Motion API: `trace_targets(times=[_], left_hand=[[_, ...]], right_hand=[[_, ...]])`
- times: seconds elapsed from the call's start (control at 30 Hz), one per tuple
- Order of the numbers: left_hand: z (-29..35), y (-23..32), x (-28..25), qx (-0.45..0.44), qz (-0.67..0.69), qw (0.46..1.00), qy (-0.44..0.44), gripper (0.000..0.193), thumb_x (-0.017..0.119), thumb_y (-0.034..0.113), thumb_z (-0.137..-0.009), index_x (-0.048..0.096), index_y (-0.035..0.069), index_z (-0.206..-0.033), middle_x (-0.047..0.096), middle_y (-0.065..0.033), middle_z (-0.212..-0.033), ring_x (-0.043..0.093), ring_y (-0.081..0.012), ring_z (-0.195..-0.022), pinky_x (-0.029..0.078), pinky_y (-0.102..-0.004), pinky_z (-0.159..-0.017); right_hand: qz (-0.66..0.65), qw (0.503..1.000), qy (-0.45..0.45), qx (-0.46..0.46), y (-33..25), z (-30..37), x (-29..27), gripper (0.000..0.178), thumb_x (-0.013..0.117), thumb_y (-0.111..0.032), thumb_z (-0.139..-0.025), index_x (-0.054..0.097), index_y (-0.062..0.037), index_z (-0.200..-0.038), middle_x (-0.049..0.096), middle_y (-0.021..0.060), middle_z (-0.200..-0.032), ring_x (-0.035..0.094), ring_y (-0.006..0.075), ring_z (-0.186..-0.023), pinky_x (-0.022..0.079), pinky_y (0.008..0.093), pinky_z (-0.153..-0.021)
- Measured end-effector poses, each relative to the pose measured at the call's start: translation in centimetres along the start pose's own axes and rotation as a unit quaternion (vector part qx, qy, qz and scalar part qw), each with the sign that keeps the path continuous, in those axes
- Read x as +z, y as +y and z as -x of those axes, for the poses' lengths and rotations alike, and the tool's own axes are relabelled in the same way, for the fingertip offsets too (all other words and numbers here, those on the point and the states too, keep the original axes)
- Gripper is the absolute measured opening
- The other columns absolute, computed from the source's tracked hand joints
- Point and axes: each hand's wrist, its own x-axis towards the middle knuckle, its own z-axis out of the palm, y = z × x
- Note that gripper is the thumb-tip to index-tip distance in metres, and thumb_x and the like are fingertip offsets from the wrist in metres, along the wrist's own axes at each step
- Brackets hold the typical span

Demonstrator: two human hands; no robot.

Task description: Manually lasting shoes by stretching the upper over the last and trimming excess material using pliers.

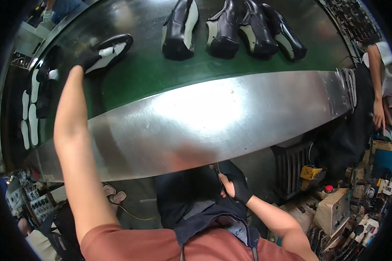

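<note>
My left arm stretches far forward to the left. My left hand (87, 58), in a black glove, is closed on the near end of a black shoe (127, 42), whose pale inside or sole faces up over the green belt. Black glove against black shoe hides most of the fingers. Low in front of my lap, my right hand (234, 188) wears a black fingerless glove. It is wrapped round a slim, dark metal hand tool (218, 173) with two handles, like scissors or pliers; which of these I cannot tell.
Several black shoes, one of them a shoe (177, 37) near the middle, stand along the green belt (139, 82). Pale insoles (33, 122) lie at far left. A shiny metal ledge (248, 108) runs before me. At right are another person's arm (376, 82) and a machine (331, 213).
</note>
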Motion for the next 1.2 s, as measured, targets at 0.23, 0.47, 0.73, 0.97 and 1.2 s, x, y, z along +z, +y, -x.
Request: trace_targets(times=[0.23,0.47,0.73,0.97,1.2], left_hand=[[6.5,6.2,0.2,-0.083,-0.233,0.969,0.014,0.072,0.062,0.060,-0.079,0.059,0.002,-0.121,0.067,-0.0229,-0.107,0.064,-0.0369,-0.104,0.049,-0.0445,-0.091],[14.2,-1.5,11.7,-0.056,0.242,0.948,0.198,0.046,0.075,0.023,-0.077,0.058,-0.002,-0.112,0.066,-0.0125,-0.095,0.064,-0.0217,-0.087,0.050,-0.0346,-0.074],[19.0,1.3,3.8,-0.162,0.732,0.660,0.056,0.029,0.059,0.026,-0.089,0.066,0.000,-0.101,0.068,-0.0106,-0.094,0.065,-0.0210,-0.085,0.052,-0.0336,-0.081],[49.4,-1.3,13.0,-0.223,0.797,0.456,0.327,0.046,0.060,0.027,-0.090,0.055,-0.001,-0.126,0.063,-0.0123,-0.117,0.060,-0.0246,-0.110,0.046,-0.0396,-0.100],[59.9,12.0,6.2,0.144,0.517,0.833,0.136,0.056,0.076,0.021,-0.074,0.060,0.001,-0.123,0.056,-0.0156,-0.132,0.051,-0.0295,-0.125,0.038,-0.0411,-0.107]], right_hand=[[-0.040,0.998,0.027,-0.038,-1.9,0.6,-0.3,0.054,0.047,-0.046,-0.099,0.060,0.0045,-0.085,0.058,0.0120,-0.060,0.059,0.0179,-0.048,0.050,0.0309,-0.047],[-0.034,0.995,0.036,-0.086,-1.8,1.0,-0.6,0.038,0.048,-0.033,-0.100,0.060,0.0025,-0.104,0.061,0.0122,-0.065,0.061,0.0170,-0.048,0.051,0.0294,-0.043],[-0.004,0.999,-0.001,-0.037,3.6,0.8,-0.4,0.050,0.045,-0.045,-0.099,0.060,0.0029,-0.099,0.059,0.0110,-0.059,0.061,0.0166,-0.049,0.051,0.0307,-0.048],[-0.042,0.992,0.054,-0.105,10.5,5.6,2.7,0.059,0.039,-0.053,-0.099,0.061,0.0007,-0.093,0.058,0.0098,-0.060,0.057,0.0164,-0.047,0.049,0.0299,-0.050],[-0.144,0.965,0.073,-0.208,14.4,13.6,4.1,0.064,0.034,-0.061,-0.097,0.060,-0.0050,-0.080,0.059,0.0063,-0.064,0.057,0.0160,-0.059,0.048,0.0293,-0.061]])
